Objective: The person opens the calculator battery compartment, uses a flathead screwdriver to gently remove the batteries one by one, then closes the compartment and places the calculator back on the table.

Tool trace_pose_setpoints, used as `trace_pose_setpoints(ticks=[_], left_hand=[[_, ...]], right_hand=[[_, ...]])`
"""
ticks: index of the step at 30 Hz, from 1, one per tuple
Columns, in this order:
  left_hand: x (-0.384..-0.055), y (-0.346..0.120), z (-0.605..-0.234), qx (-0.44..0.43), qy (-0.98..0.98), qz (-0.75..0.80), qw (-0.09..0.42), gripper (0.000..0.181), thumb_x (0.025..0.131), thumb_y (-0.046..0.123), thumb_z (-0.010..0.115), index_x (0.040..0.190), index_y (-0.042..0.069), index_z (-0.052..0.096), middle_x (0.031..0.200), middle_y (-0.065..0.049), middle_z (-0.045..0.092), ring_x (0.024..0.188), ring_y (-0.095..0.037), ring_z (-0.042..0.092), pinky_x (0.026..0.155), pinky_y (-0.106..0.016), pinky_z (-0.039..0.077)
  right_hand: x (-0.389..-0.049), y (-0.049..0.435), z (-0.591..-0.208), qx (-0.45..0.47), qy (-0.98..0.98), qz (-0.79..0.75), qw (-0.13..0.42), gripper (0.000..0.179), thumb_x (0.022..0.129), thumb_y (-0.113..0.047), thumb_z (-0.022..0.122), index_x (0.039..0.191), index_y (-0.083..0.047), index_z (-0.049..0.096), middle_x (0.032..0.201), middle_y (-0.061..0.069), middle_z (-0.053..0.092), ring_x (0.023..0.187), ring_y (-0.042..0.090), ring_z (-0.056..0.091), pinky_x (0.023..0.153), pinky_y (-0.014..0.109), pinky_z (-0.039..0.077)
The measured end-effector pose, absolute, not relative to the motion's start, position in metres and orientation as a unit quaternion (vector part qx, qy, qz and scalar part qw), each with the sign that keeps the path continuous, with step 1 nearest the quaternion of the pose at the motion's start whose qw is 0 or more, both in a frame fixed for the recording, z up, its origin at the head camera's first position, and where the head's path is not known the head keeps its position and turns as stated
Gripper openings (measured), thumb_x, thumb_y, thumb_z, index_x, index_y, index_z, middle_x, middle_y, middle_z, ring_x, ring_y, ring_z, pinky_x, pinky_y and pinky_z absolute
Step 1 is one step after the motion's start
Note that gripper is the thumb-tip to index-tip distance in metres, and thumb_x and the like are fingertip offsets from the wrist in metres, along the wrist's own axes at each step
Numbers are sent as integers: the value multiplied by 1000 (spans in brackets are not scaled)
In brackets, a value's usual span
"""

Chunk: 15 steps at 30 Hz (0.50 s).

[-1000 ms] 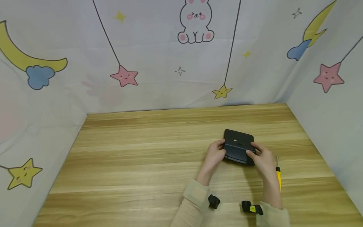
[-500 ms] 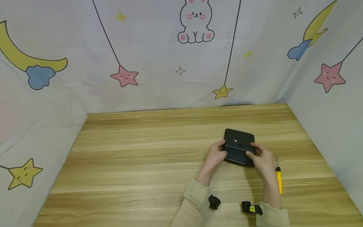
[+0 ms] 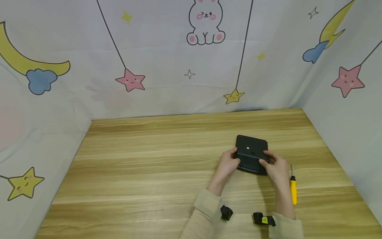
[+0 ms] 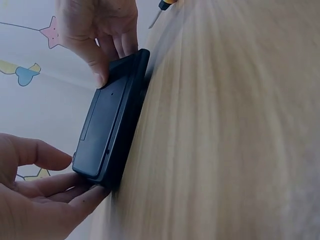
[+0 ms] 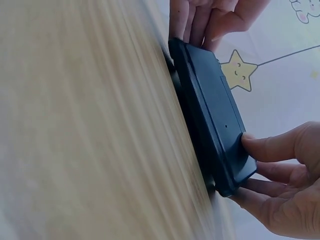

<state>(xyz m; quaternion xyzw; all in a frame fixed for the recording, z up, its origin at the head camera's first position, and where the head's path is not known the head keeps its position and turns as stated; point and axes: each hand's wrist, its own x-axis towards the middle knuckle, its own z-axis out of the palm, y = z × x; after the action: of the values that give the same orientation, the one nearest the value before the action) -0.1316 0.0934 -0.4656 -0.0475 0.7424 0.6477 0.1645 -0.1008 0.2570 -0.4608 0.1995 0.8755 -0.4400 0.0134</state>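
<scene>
Head view: at 2 o'clock from the middle of the wooden table (image 3: 149, 166), a black device (image 3: 252, 146) is held, gripped from 2 sides! Its 9 o'clock edge is pinched by the left hand (image 3: 228, 162), its 3 o'clock edge by the right hand (image 3: 277, 167). Off at 4 o'clock, a yellow-handled screwdriver (image 3: 293, 189) is laid; at 12 o'clock, the wood is backed by a star-printed curtain (image 3: 164, 49).

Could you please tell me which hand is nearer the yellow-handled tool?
The right hand: the tool lies beside that wrist, while the left hand grips the black device from the other side.
</scene>
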Motion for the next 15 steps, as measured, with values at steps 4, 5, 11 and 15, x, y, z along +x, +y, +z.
trace_pose_setpoints(ticks=[4, 5, 11, 15], left_hand=[[-132, 95, -464, -55, 753, 635, 161, 51, 86, -2, 54, 137, 1, 50, 144, -15, 49, 135, -22, 43, 104, -37, 42], [-132, 95, -464, -56, 756, 633, 161, 51, 87, -2, 54, 137, 1, 51, 144, -15, 49, 135, -22, 42, 104, -37, 42], [-132, 94, -464, -50, 763, 625, 159, 51, 87, -1, 54, 138, 1, 50, 145, -14, 48, 137, -23, 40, 108, -38, 39], [-131, 94, -464, -45, 766, 619, 166, 51, 88, 0, 53, 139, 2, 49, 146, -13, 47, 139, -23, 39, 111, -39, 37]], right_hand=[[-101, 256, -461, 203, 873, -443, 13, 50, 92, -17, 62, 140, -9, 49, 141, 24, 49, 130, 40, 47, 107, 53, 34], [-101, 256, -461, 204, 873, -443, 13, 50, 92, -18, 62, 140, -10, 49, 141, 23, 49, 131, 40, 47, 107, 53, 35], [-101, 255, -461, 205, 871, -446, 20, 50, 93, -18, 61, 141, -10, 48, 143, 24, 48, 132, 39, 46, 107, 51, 37], [-101, 255, -462, 205, 869, -450, 23, 50, 93, -17, 61, 141, -9, 48, 143, 24, 47, 132, 40, 45, 106, 50, 38]])
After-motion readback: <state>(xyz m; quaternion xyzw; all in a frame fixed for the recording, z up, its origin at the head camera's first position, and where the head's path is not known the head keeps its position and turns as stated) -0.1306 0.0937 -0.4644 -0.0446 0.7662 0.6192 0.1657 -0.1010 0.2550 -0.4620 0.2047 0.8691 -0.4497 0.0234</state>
